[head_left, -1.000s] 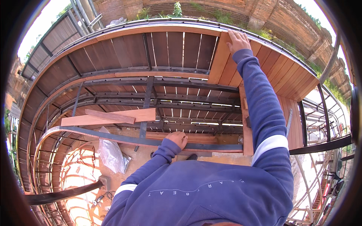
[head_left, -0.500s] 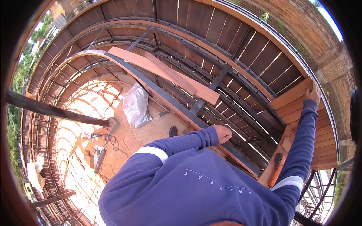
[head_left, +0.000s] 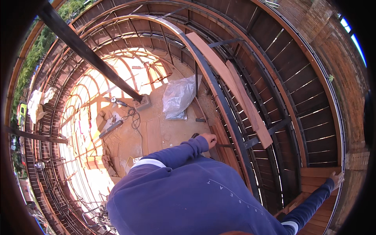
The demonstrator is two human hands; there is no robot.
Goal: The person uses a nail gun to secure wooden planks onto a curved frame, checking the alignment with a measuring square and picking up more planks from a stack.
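Observation:
My right hand lies at the outer rim on the far right, its fingers stretched over the edge where the reddish-brown wooden planks end. Those planks sit side by side, covering the lower right part of the curved frame. My left hand is loosely closed, with nothing visible in it, left of the dark-topped curved rail. Across the frame's dark bars lie two loose boards, a longer one and a shorter, darker one overlapping it.
A dark metal post slants up from a block-like base. A clear plastic bag, a corded power tool and stacked board pieces lie on the floor. Beyond the rim rises a brick wall.
My view has turned, so the rail and loose boards appear farther right and steeper. My left hand has drawn back from over the rail to its left side. My right hand remains by the rim.

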